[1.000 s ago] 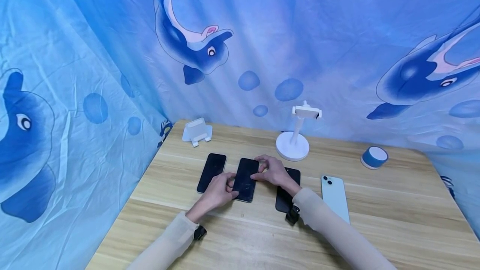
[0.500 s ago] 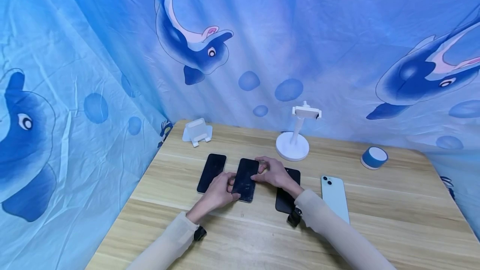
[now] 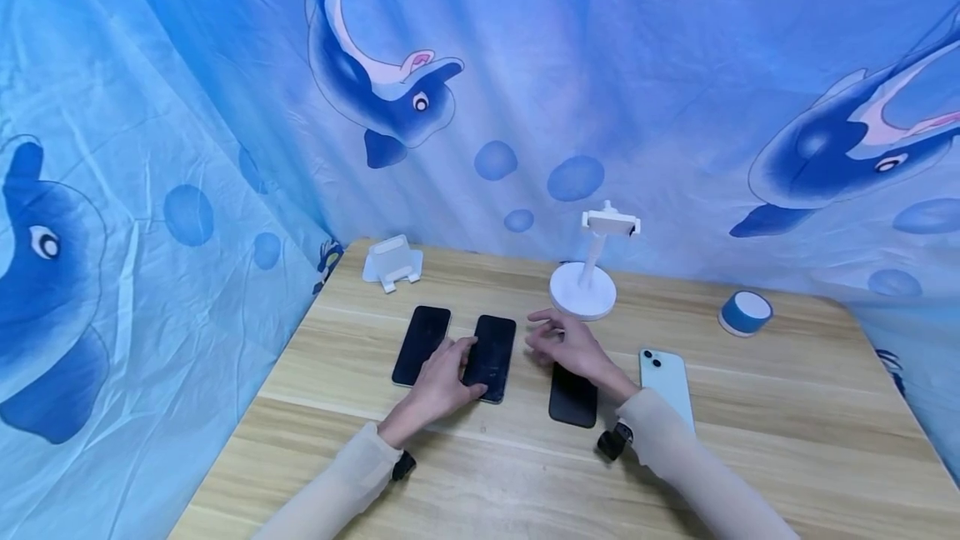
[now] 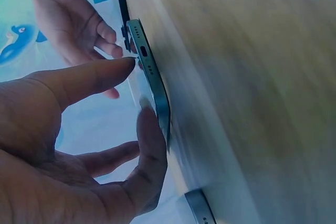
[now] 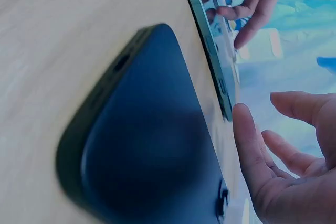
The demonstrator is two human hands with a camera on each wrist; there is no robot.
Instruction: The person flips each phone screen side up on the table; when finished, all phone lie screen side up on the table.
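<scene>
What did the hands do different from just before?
The right hand let go of the second phone from the left and moved right. The left hand stayed at that phone; the mint phone and tall white stand stayed put.

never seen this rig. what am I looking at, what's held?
No machine: a person's bare left hand and right hand at a wooden table. The wide picture comes from a head camera; the closer views come from the left wrist camera and right wrist camera. On the table: left dark phone, middle dark phone, right dark phone, pale blue phone, low white stand, tall white stand, blue cylinder. The left hand touches the middle dark phone; whether its grip is closed isn't clear. The right hand holds nothing.
</scene>
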